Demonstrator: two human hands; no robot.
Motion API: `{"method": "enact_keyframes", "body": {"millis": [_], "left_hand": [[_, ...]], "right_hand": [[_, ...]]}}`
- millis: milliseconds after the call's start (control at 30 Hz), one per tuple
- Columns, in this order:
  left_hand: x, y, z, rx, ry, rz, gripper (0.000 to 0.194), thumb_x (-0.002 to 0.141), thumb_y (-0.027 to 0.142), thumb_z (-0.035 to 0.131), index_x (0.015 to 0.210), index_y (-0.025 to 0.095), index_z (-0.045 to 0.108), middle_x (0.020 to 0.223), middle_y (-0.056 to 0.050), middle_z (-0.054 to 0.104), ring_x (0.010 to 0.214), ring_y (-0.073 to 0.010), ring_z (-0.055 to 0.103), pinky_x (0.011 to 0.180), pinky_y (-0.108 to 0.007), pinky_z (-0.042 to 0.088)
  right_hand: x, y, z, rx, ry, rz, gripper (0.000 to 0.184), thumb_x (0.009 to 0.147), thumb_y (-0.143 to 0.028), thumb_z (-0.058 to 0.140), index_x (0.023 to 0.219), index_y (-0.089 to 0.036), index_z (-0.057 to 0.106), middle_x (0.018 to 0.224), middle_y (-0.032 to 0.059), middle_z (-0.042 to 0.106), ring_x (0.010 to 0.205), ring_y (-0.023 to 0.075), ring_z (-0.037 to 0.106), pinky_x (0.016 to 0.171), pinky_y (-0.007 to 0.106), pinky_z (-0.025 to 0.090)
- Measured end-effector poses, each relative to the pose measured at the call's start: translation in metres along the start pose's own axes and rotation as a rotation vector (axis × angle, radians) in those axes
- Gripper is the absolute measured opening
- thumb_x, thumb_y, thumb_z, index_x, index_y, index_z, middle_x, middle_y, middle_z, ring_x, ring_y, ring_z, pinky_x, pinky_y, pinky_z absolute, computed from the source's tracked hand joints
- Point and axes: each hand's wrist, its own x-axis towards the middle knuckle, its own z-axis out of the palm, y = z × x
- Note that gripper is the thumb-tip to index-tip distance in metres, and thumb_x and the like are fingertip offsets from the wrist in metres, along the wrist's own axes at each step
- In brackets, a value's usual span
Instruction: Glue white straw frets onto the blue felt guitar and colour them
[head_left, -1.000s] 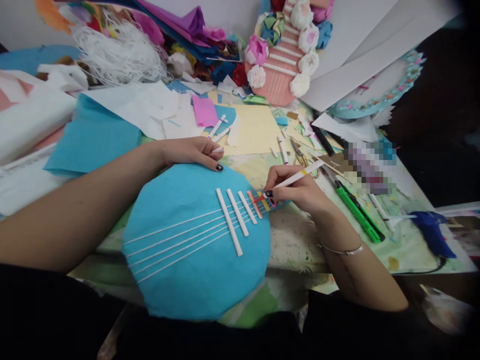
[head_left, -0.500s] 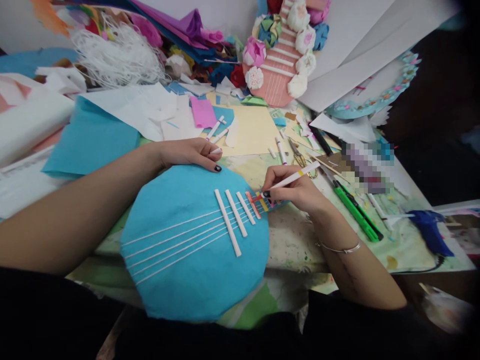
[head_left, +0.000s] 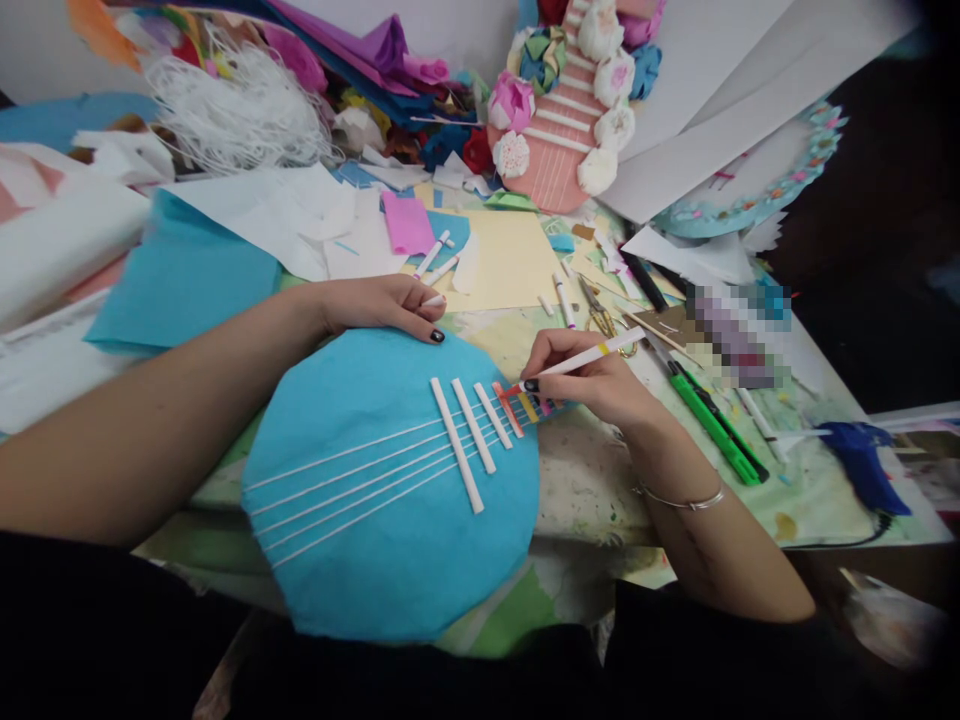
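A blue paper-covered guitar shape (head_left: 360,400) lies at the table's front edge, with white strings (head_left: 337,470) running along it and white strips (head_left: 457,445) set across them. My right hand (head_left: 592,375) is closed around a white felt-tip marker (head_left: 592,358). Its orange-red tip touches the top part of a partly coloured strip (head_left: 508,410) near the neck. A yellow strip (head_left: 527,406) beside it is partly behind the fingers. My left hand (head_left: 394,303) rests at the shape's upper edge, fingers curled round what looks like a white marker cap (head_left: 433,301).
Capped markers (head_left: 564,300), scissors (head_left: 598,312), a green utility knife (head_left: 716,425) and a blue glue gun (head_left: 862,465) lie on the right. Yellow paper (head_left: 502,260) and folded blue paper (head_left: 180,280) are behind. A pink guitar with paper flowers (head_left: 551,170) stands at the back.
The marker tip has moved slightly left and up along the orange-red strip, and my right hand shifts with it. My left hand stays in place.
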Motion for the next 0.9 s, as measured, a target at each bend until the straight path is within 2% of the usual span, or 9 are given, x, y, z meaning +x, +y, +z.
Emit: {"method": "enact_keyframes", "body": {"millis": [100, 267, 433, 567, 767, 900], "left_hand": [[0.0004, 0.0005, -0.0001, 0.002, 0.003, -0.001, 0.038, 0.075, 0.019, 0.072, 0.069, 0.020, 0.035, 0.060, 0.009, 0.032, 0.049, -0.0030, 0.031, 0.048, -0.018, 0.025], [0.0002, 0.0001, -0.0001, 0.013, 0.004, 0.004, 0.037, 0.075, 0.019, 0.071, 0.069, 0.020, 0.034, 0.060, 0.008, 0.032, 0.049, -0.0032, 0.030, 0.048, -0.018, 0.025], [0.0000, -0.0007, -0.0002, 0.029, 0.010, 0.010, 0.038, 0.075, 0.020, 0.071, 0.069, 0.021, 0.033, 0.061, 0.008, 0.031, 0.050, -0.0029, 0.029, 0.049, -0.018, 0.025], [0.0004, -0.0007, -0.0012, 0.074, -0.003, 0.039, 0.037, 0.076, 0.021, 0.069, 0.069, 0.021, 0.033, 0.062, 0.008, 0.030, 0.050, -0.0031, 0.030, 0.049, -0.018, 0.027], [0.0006, 0.0009, -0.0005, 0.109, 0.011, 0.038, 0.037, 0.076, 0.024, 0.069, 0.069, 0.021, 0.033, 0.062, 0.008, 0.030, 0.051, -0.0043, 0.029, 0.048, -0.018, 0.029], [0.0002, 0.0006, -0.0005, 0.097, 0.018, 0.028, 0.037, 0.075, 0.023, 0.070, 0.069, 0.021, 0.033, 0.062, 0.008, 0.030, 0.051, -0.0049, 0.029, 0.048, -0.019, 0.029]], "right_hand": [[0.0000, -0.0007, -0.0006, -0.019, 0.018, -0.004, 0.004, 0.072, -0.013, 0.067, 0.075, -0.012, 0.064, 0.060, -0.0024, 0.062, 0.051, 0.0064, 0.052, 0.046, 0.017, 0.039], [-0.0003, -0.0014, -0.0019, -0.002, -0.072, -0.004, 0.004, 0.069, -0.011, 0.067, 0.068, -0.012, 0.063, 0.056, -0.0029, 0.061, 0.051, 0.0067, 0.052, 0.046, 0.017, 0.039], [-0.0002, -0.0010, -0.0011, 0.001, -0.033, -0.006, 0.004, 0.070, -0.011, 0.067, 0.072, -0.012, 0.064, 0.056, -0.0029, 0.061, 0.051, 0.0072, 0.053, 0.046, 0.018, 0.039], [-0.0009, -0.0008, -0.0019, 0.010, -0.095, -0.020, 0.006, 0.067, -0.011, 0.068, 0.065, -0.012, 0.062, 0.054, -0.0029, 0.060, 0.049, 0.0057, 0.049, 0.044, 0.017, 0.035], [-0.0015, -0.0014, -0.0019, -0.009, -0.057, -0.024, 0.005, 0.070, -0.012, 0.068, 0.072, -0.012, 0.063, 0.057, -0.0026, 0.061, 0.051, 0.0068, 0.052, 0.047, 0.018, 0.038], [-0.0028, -0.0041, -0.0033, -0.059, -0.144, -0.042, 0.005, 0.066, -0.010, 0.068, 0.066, -0.011, 0.063, 0.056, -0.0029, 0.059, 0.050, 0.0051, 0.047, 0.045, 0.017, 0.033]]}}
